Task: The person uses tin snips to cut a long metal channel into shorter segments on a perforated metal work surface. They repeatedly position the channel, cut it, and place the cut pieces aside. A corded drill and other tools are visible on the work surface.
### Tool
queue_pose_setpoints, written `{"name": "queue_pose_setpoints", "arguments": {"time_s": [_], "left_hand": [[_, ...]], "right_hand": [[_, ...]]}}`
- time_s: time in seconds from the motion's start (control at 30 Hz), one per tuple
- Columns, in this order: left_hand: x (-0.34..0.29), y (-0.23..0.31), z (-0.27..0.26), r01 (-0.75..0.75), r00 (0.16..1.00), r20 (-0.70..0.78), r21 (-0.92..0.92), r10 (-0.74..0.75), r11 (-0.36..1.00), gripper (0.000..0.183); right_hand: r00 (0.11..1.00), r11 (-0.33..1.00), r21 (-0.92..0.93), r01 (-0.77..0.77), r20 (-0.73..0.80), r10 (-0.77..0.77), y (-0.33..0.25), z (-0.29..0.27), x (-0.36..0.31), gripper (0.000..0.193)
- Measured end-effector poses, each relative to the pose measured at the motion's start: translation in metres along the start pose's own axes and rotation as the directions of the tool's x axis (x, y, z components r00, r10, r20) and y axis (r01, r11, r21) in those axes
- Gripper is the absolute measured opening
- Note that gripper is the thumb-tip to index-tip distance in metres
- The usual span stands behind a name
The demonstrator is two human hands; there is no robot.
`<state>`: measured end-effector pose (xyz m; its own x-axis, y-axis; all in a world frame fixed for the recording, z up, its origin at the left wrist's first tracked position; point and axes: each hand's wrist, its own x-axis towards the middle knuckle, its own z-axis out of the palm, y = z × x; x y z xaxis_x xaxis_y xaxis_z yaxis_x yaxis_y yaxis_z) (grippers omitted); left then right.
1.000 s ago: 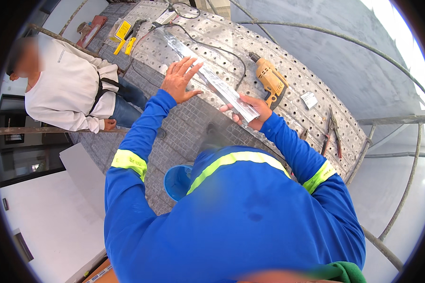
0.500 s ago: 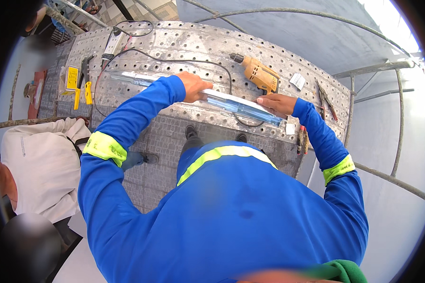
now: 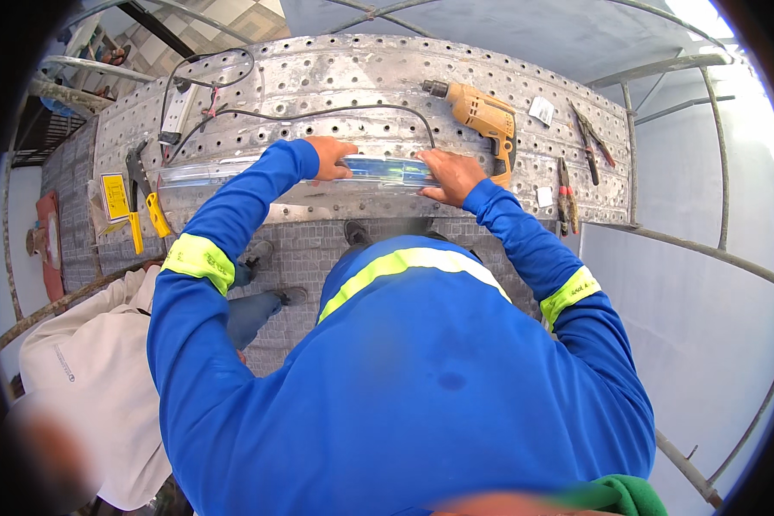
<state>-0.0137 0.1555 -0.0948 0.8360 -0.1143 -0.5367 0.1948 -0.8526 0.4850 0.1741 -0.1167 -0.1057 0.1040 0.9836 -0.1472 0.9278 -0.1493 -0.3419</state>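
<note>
A long, shiny strip wrapped in clear film with a bluish tint (image 3: pixel 387 170) lies crosswise along the near side of a perforated metal platform (image 3: pixel 353 73). My left hand (image 3: pixel 328 158) is closed over its middle part, fingers bent down around it. At the strip's right end, my right hand (image 3: pixel 452 175) grips it between thumb and fingers. Part of the strip's left stretch is hidden behind my left sleeve. Just beyond my right hand lies a yellow power drill (image 3: pixel 482 112), its dark cord running left across the platform.
Pliers (image 3: pixel 590 142) and red-handled cutters (image 3: pixel 566 198) lie on the right. On the left are a power strip (image 3: pixel 178 112), a caulking gun (image 3: pixel 138 176), a yellow knife (image 3: pixel 157 215) and a yellow box (image 3: pixel 115 198). Scaffold tubes (image 3: pixel 688 242) surround the platform. A person (image 3: pixel 103 361) is close on my left.
My right hand has gone from resting flat to gripping the strip, and has moved left. The strip now lies more level, nearer the platform's left. The view has shifted slightly.
</note>
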Motion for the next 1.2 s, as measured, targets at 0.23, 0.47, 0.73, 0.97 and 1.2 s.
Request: {"name": "queue_pose_setpoints", "arguments": {"time_s": [0.23,0.47,0.73,0.97,1.2], "left_hand": [[-0.004,-0.024,0.021,-0.087,0.958,-0.281,-0.081,0.061,0.993,0.053],[0.033,0.02,0.021,-0.011,0.952,-0.305,-0.038,-0.001,0.999,0.059],[0.06,-0.009,0.024,-0.198,0.932,-0.351,-0.267,0.096,0.943,0.048],[0.075,-0.023,-0.004,-0.007,0.999,0.018,-0.706,0.029,0.708,0.036],[0.083,-0.04,-0.018,0.068,0.989,0.136,-0.774,0.061,0.629,0.02]], "right_hand": [[0.993,0.995,-0.097,-0.026,-0.119,0.014,-0.005,0.013,0.017,0.071],[0.971,0.982,-0.187,0.007,-0.232,-0.051,-0.009,0.008,0.017,0.071],[0.924,0.975,-0.058,-0.216,-0.335,0.185,0.007,0.01,-0.083,0.038],[0.94,0.956,-0.127,-0.265,-0.257,0.227,0.046,0.041,-0.112,0.019],[0.842,0.848,-0.139,-0.512,-0.274,0.464,0.082,0.019,-0.111,0.02]]}}
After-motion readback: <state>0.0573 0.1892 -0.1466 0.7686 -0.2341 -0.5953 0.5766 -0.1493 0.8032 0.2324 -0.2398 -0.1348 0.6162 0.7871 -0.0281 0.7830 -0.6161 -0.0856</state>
